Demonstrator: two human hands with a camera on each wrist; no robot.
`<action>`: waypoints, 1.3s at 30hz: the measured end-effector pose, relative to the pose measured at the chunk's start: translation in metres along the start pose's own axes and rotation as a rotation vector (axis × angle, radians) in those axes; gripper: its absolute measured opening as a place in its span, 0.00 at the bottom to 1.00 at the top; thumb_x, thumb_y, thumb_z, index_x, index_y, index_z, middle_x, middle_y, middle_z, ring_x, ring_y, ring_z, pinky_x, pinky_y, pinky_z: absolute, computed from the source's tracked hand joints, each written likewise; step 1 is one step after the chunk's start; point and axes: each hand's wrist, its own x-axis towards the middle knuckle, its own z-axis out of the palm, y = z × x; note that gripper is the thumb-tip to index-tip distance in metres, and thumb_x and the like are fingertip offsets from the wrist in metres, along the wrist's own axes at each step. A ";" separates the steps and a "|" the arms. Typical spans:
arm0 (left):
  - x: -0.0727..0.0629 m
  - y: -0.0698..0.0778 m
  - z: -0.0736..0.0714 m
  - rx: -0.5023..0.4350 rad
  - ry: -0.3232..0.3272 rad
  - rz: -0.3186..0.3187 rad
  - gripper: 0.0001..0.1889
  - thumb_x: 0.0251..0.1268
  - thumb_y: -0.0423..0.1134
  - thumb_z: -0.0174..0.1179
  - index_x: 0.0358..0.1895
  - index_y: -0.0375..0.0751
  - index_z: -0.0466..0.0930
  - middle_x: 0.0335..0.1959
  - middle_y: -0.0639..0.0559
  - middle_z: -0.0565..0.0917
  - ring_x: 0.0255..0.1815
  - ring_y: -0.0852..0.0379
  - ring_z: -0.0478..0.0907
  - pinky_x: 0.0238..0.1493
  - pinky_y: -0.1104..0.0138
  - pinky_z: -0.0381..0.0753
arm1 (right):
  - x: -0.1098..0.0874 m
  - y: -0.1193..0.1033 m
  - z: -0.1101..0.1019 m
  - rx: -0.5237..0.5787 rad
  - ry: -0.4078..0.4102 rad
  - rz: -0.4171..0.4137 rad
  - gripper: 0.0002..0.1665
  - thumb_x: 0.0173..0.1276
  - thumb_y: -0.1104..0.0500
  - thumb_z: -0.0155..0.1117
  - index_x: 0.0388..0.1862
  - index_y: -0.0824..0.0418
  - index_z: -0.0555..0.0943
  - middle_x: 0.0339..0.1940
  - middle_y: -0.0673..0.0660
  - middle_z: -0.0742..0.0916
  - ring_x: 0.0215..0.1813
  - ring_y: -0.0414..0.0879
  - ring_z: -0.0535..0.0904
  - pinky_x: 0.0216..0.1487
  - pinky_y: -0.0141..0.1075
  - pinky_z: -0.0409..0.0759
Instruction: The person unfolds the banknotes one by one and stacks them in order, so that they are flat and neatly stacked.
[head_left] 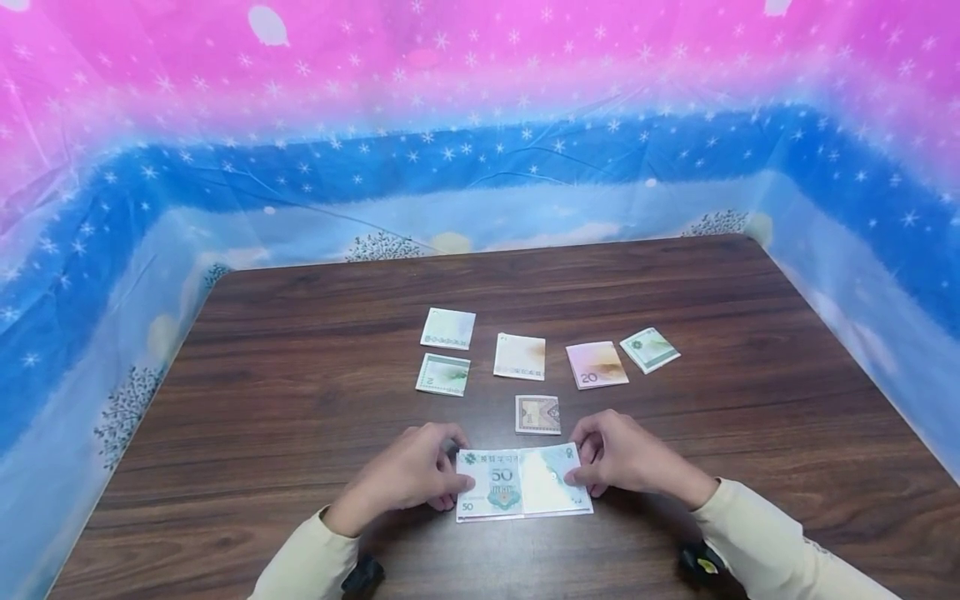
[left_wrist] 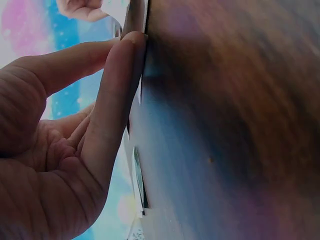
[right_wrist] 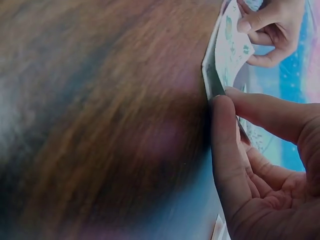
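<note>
"Pink and blue snowflake cloth (head_left: 442,158) hangs round a dark wood-grain table (head_left: 262,375). Where's the work?"

"At the near side: a 50 banknote (head_left: 501,492), opened out lengthwise between two hands, with a crease down its middle."

"How are the hands set?"

"Left hand (head_left: 416,468) has thumb and fingers clamped on the note's left end; right hand (head_left: 626,457) pinches the right end the same way."

"Is it one sheet?"

"Hard to say. Another edge shows along the bottom, but glare and the dim wrist views don't tell me whether that's a second note."

"And beyond it?"

"Small folded notes: a brown 1 note (head_left: 537,415) just past it, then a green 2 note (head_left: 444,375), a pinkish 20 note (head_left: 596,365), a tilted green note (head_left: 649,350) and two pale ones."

"So which step is this?"

"I'd judge it the handling of an open note, either straightening or readying a fold."

"What would the next move need?"

"Even pinches at both ends; if it's a fold, edges matched along that crease."
</note>
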 end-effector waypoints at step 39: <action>0.042 0.009 -0.053 0.428 0.459 0.082 0.13 0.72 0.36 0.60 0.53 0.34 0.84 0.35 0.46 0.88 0.34 0.54 0.83 0.40 0.53 0.83 | 0.071 -0.034 -0.033 -0.117 0.157 -0.091 0.16 0.60 0.68 0.75 0.43 0.74 0.81 0.28 0.58 0.87 0.24 0.49 0.84 0.29 0.44 0.88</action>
